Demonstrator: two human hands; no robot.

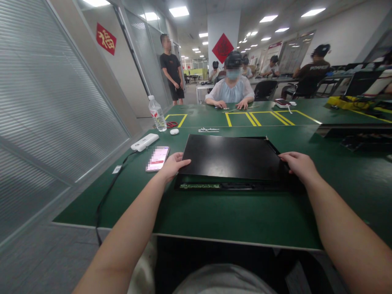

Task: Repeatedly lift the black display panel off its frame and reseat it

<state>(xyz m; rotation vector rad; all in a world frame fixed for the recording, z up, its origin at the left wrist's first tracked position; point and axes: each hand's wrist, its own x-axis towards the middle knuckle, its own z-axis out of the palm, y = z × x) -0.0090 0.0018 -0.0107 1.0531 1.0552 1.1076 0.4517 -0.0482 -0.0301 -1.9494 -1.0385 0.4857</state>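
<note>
A flat black screen panel (231, 157) lies slightly askew over a black frame (260, 186) on the green table. My left hand (174, 165) grips the panel's left edge, thumb on top and fingers beneath. At the right side my right hand (298, 164) pinches the edge, where panel and frame overlap; exactly which of them its fingertips hold is hard to see. Along the frame's near side a green circuit strip (199, 186) shows below the panel's front edge. The panel hides the frame's inside.
Left of the panel are a phone (158, 159), a white power strip (145, 142) with a black cable, a small white case (174, 131), a water bottle (157, 114) and red-handled scissors (172, 124). Dark panels (364, 139) lie at right. Across the table sits a person (231, 87).
</note>
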